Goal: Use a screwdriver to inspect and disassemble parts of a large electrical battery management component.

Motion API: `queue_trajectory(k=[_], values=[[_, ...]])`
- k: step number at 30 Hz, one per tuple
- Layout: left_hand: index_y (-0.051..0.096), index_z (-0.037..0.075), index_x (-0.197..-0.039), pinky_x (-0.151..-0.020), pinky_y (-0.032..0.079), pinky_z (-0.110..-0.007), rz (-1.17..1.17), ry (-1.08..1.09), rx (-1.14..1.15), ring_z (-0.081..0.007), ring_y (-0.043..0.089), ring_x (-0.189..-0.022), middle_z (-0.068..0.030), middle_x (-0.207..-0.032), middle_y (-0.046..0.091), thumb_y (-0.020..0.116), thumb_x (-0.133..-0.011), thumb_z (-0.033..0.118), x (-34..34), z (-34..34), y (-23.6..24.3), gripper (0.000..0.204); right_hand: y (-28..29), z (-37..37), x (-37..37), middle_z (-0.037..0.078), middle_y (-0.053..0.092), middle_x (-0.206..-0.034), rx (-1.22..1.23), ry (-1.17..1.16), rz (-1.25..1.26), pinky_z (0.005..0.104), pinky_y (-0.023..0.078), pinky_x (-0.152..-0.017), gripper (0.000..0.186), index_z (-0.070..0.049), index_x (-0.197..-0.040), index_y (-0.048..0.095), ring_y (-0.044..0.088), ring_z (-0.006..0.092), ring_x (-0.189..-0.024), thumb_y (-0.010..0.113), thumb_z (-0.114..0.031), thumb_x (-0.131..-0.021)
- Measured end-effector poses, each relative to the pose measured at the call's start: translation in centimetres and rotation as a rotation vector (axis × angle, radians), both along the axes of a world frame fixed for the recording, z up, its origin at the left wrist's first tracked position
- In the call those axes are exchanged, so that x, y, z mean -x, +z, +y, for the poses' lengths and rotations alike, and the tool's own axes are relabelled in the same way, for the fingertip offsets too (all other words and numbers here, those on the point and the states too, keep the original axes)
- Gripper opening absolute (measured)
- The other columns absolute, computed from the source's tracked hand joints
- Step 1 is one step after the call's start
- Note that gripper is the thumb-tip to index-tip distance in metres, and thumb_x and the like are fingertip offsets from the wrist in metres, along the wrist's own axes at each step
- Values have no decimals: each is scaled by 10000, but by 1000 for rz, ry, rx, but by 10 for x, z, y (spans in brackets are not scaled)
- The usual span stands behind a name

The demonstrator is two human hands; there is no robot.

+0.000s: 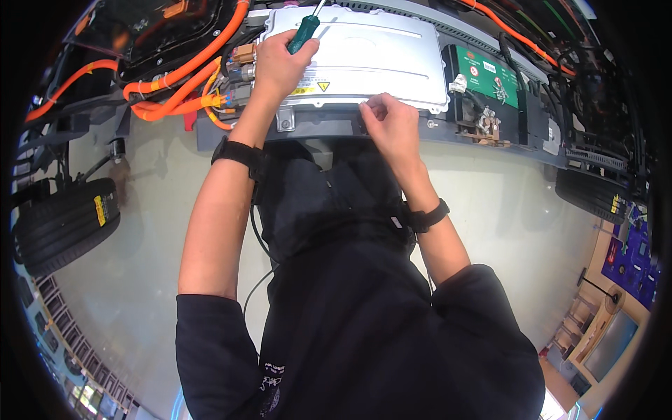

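My left hand (278, 68) is wrapped round the dark green handle of a screwdriver (306, 33), whose metal shaft points up and away past the top edge. It hovers over the left part of a flat silver metal housing (381, 52) with bolt tabs along its rim and a yellow warning label. At the front rim of that housing is my right hand (395, 126), its thumb and fingers pinched together. Whatever the right fingertips may hold is too small to make out. A metal bracket (285, 119) sits at the housing's front left corner.
Thick orange cables (183, 82) and plugs crowd the housing's left side. To its right stands a box with a green label (486, 73), with metal fittings in front. Tyres (66, 227) flank the frame at left and right. A dark grey beam (322, 126) runs along the front.
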State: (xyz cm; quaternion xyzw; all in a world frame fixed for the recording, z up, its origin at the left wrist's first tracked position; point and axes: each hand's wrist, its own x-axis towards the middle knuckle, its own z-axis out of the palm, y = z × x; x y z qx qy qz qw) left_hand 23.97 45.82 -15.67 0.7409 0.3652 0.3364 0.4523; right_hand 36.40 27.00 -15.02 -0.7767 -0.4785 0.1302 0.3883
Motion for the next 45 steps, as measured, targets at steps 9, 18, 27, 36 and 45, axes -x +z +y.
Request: queue_trajectory(k=[9, 18, 27, 36, 45], values=[[657, -19, -796, -550, 440, -331, 5, 14, -20, -186, 540, -521, -100, -574, 593, 661, -773, 314, -1, 0, 0, 334, -4, 0, 5, 110, 627, -627, -90, 9, -35, 296, 454, -533, 158, 32, -851, 635, 586, 188, -524, 686, -112, -816], [657, -15, -788, -535, 430, -315, 4, 3, -3, -169, 535, -514, -80, -559, 579, 659, -770, 325, 0, 1, 0, 341, -5, -2, 3, 120, 629, -627, -128, 22, -27, 290, 445, -517, 129, 29, -859, 635, 584, 172, -519, 659, -96, -840], [652, -18, -776, -538, 429, -317, 17, 14, -28, -170, 532, -516, -84, -554, 572, 654, -770, 324, 0, 1, -1, 342, -6, -1, 2, 122, 647, -642, -31, 1, -4, 293, 466, -529, 132, 28, -899, 645, 614, 192, -533, 654, -89, -841], [669, -17, -803, -556, 443, -322, 23, 9, -26, -185, 548, -523, -95, -570, 593, 656, -763, 325, -1, 1, 0, 345, -8, 0, 3, 160, 630, -662, -136, 40, -55, 381, 469, -567, 116, -2, -847, 643, 607, 321, -585, 642, -118, -833], [665, -21, -797, -554, 444, -316, 32, 19, -25, -174, 551, -524, -92, -573, 599, 659, -766, 324, 0, 0, 1, 346, -1, 3, 3, 166, 634, -668, -15, 8, 2, 395, 475, -583, 159, 4, -823, 618, 627, 343, -641, 649, -151, -842]])
